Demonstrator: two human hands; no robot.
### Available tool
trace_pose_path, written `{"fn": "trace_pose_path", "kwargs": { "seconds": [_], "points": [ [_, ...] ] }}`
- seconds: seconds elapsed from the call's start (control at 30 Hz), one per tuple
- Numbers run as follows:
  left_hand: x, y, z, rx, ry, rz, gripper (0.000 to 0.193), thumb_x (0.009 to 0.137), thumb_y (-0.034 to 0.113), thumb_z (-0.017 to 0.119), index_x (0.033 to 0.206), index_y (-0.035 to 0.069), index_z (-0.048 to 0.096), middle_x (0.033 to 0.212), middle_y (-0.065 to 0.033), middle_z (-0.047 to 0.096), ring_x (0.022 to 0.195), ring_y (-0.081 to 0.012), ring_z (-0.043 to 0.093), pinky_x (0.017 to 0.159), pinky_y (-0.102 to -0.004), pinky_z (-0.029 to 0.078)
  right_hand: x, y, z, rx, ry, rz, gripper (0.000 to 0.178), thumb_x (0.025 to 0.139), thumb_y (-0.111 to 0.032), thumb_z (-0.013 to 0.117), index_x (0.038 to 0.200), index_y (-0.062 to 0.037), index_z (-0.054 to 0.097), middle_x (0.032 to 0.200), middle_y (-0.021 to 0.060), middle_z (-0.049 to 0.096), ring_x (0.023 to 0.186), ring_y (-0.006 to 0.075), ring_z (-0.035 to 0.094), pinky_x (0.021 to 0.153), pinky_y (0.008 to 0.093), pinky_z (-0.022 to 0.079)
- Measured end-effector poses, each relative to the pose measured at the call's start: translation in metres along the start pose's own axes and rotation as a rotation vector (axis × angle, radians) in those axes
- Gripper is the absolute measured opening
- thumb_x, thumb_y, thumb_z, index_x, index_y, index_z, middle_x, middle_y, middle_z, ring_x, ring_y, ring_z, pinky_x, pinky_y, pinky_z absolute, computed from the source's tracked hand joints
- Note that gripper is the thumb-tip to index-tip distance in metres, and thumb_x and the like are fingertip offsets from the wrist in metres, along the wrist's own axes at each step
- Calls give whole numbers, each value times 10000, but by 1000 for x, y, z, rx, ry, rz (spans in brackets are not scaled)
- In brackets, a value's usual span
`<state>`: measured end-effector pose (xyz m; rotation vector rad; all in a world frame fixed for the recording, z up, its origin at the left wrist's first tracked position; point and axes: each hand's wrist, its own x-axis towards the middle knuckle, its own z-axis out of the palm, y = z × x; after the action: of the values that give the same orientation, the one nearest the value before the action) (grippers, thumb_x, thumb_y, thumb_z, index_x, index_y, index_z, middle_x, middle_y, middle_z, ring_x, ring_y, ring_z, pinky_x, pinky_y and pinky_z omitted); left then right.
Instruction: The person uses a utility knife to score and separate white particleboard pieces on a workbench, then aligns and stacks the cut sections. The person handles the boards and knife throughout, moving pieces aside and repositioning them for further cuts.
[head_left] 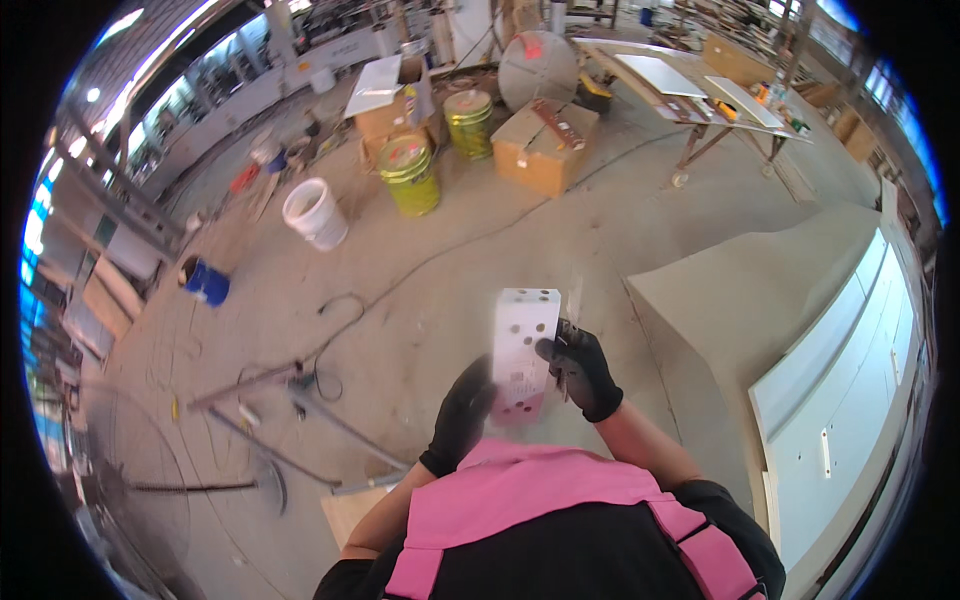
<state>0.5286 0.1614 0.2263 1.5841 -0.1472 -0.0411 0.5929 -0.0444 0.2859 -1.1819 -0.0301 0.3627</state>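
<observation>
A narrow white panel with several round holes in its face and top edge stands upright in front of my chest. A small printed label sits on its lower half. My right hand, in a black glove, grips its right edge with the thumb across the face. Something thin shows below those fingers, too small to make out. Along the lower left edge my left hand, also gloved in black, closes on the panel, its fingertips hidden behind it. A pink apron covers my front, just below the panel.
White boards with small fittings lie at the right, beside a brown sheet. Ahead stand a white bucket, green pails and cardboard boxes. A wheeled worktable is at the far right. Metal bars and a cable lie on the floor.
</observation>
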Motion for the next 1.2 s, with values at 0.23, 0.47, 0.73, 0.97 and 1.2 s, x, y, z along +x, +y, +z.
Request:
{"fn": "trace_pose_path", "kwargs": {
  "seconds": [0.23, 0.47, 0.73, 0.97, 1.2],
  "points": [
    [223, 23, 36, 136, -469, -48, 796, 916, 254, 629, 1516, -5, 174, 1508, -205, 348, 1323, -272, 455, 1076, -361, 366, 106, -47, -89, 271, 400, -92, 320, 945, -248, 608, 1148, -2, 624, 914, 36, 605, 788, 127, 574, 709, 285, 456],
    [380, 4, 147, 227, -664, -129, 860, 852, 190, 639, 1521, -4, 134, 1369, -264, 483, 1172, -296, 580, 937, -356, 480, 193, -63, -221, 320, 721, -281, 304, 963, -309, 600, 754, -88, 599, 611, -40, 496, 549, 60, 446, 518, 228, 340],
    [535, 22, 226, 215, -761, -265, 506, 1005, 229, 481, 1464, 60, 349, 1199, -62, 590, 921, -120, 560, 803, -277, 487, 251, -135, -316, 299, 660, -369, 151, 952, -221, 617, 956, -70, 620, 729, -48, 529, 584, 40, 449, 524, 214, 352],
    [667, -4, 299, 115, -1009, -314, 444, 1025, 340, 468, 1359, 48, 488, 1038, 9, 591, 889, -76, 520, 803, -261, 449, 327, -168, -373, 226, 1010, -462, 464, 917, -211, 662, 1330, -60, 517, 747, -51, 518, 632, 55, 472, 572, 237, 430],
    [800, -2, 352, 114, -1116, -247, 397, 1011, 349, 497, 1244, 32, 549, 1000, -15, 604, 870, -101, 526, 790, -261, 444, 411, -228, -455, -170, 1263, -335, 849, 855, -129, 707, 1536, -140, 200, 1108, 62, 618, 670, 83, 503, 579, 237, 451]
  ]
}}
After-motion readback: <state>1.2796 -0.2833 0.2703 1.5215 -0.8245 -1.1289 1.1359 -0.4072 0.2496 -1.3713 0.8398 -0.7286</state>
